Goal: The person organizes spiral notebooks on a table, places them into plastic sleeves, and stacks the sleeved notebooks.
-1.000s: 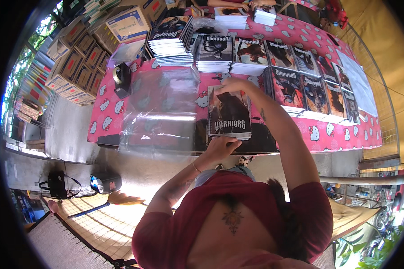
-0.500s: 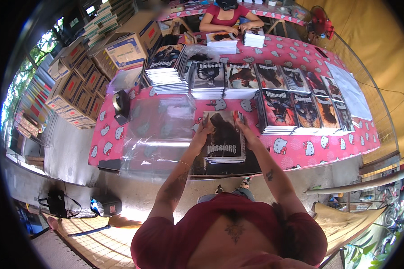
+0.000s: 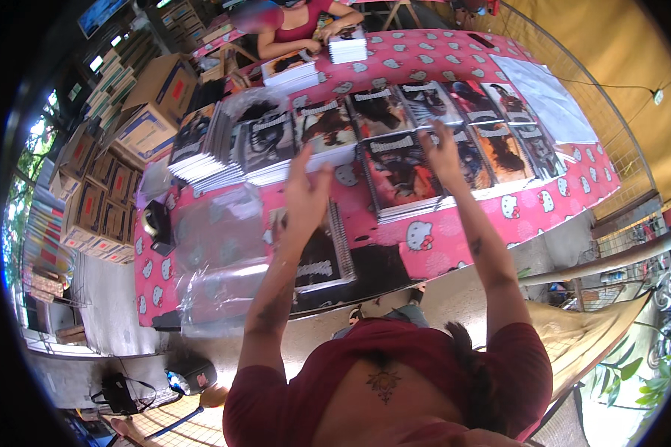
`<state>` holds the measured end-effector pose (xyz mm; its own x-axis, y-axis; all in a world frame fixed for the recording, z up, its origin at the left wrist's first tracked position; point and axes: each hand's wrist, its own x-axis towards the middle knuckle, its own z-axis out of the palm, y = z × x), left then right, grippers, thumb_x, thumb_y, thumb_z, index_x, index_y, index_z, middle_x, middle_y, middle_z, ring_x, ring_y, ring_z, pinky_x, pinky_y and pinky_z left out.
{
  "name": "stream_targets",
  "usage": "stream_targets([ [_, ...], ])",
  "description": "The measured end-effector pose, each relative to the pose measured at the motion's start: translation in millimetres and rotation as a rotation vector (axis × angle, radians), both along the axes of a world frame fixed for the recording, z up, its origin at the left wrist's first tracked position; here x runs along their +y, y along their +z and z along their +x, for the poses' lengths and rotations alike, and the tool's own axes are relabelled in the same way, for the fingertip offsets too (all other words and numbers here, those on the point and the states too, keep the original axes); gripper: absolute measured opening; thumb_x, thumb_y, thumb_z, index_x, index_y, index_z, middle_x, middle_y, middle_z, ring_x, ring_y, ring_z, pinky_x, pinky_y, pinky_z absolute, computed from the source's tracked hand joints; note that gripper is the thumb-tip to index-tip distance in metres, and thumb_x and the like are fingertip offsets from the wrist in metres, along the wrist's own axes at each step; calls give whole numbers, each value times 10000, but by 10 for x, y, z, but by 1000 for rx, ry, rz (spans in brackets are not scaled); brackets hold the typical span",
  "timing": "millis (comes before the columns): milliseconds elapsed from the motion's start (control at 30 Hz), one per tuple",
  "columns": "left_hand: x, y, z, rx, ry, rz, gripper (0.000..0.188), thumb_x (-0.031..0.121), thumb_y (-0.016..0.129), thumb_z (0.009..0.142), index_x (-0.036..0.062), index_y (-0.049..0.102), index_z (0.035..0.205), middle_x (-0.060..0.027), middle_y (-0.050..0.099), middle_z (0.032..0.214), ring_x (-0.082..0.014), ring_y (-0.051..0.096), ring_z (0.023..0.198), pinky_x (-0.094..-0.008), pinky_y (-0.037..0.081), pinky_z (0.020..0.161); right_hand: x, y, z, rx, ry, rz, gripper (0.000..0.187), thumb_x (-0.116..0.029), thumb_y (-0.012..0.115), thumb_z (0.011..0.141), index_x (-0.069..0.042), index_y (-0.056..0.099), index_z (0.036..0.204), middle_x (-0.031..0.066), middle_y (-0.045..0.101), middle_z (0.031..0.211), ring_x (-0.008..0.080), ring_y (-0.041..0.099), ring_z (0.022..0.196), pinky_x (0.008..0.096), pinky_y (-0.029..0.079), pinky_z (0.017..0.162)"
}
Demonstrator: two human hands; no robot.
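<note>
A dark-covered spiral notebook [image 3: 323, 257] lies near the front edge of the table, partly hidden by my left forearm. Above its far end my left hand [image 3: 307, 195] is open, fingers apart and holding nothing. Farther right, my right hand [image 3: 443, 158] reaches over the rows of notebooks with its fingers spread. It is nearest to a notebook with a red and dark cover [image 3: 402, 173] and a bluish dark one [image 3: 471, 160]; whether it touches either, I cannot tell. Behind these stands another row of notebook stacks [image 3: 380, 112].
Clear plastic sheets [image 3: 220, 257] lie to the left, beside a black tape dispenser [image 3: 157, 227]. Cardboard boxes [image 3: 101, 197] are piled at the left. Across the pink table [image 3: 421, 237] another person [image 3: 294, 26] handles a notebook stack. White paper [image 3: 548, 97] covers the far right.
Both hands have let go of the notebook stack, which now lies on the table. My right hand has moved right and away over the rows. The view has shifted to the right.
</note>
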<state>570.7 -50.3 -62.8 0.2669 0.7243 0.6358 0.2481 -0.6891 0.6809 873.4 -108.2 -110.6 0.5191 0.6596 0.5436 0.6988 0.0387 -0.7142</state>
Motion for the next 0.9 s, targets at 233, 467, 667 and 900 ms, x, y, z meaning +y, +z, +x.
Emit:
stream_targets([
  [233, 251, -289, 2993, 166, -216, -27, 381, 230, 641, 852, -40, 582, 1114, -249, 638, 971, -445, 605, 936, -478, 481, 844, 428, -78, 2777, -104, -405, -197, 429, -330, 584, 865, -56, 613, 1194, 237, 576, 1203, 410, 534, 1128, 460, 431, 970],
  [467, 415, -735, 4733, 572, 31, 15, 422, 313, 724, 785, -34, 600, 988, -220, 660, 896, -394, 651, 888, -469, 520, 766, 329, -417, 3998, -323, -282, -536, 408, -402, 616, 836, -126, 635, 1135, 164, 674, 1003, 375, 651, 907, 472, 497, 789],
  [667, 741, -581, 4843, 292, 143, -670, 318, 252, 708, 766, -14, 661, 933, -207, 686, 902, -337, 685, 881, -433, 537, 781, 338, -55, 3803, -432, -227, -822, 373, -320, 604, 865, -23, 591, 1090, 245, 647, 1025, 425, 633, 978, 489, 520, 848],
  [900, 759, 326, 3385, -778, -820, -878, 312, -40, 629, 753, 12, 566, 1054, -89, 639, 932, -205, 638, 796, -312, 514, 721, -30, 493, 3769, -77, -204, -157, 319, -121, 539, 876, -17, 577, 1176, 242, 664, 955, 307, 666, 874, 405, 516, 780],
])
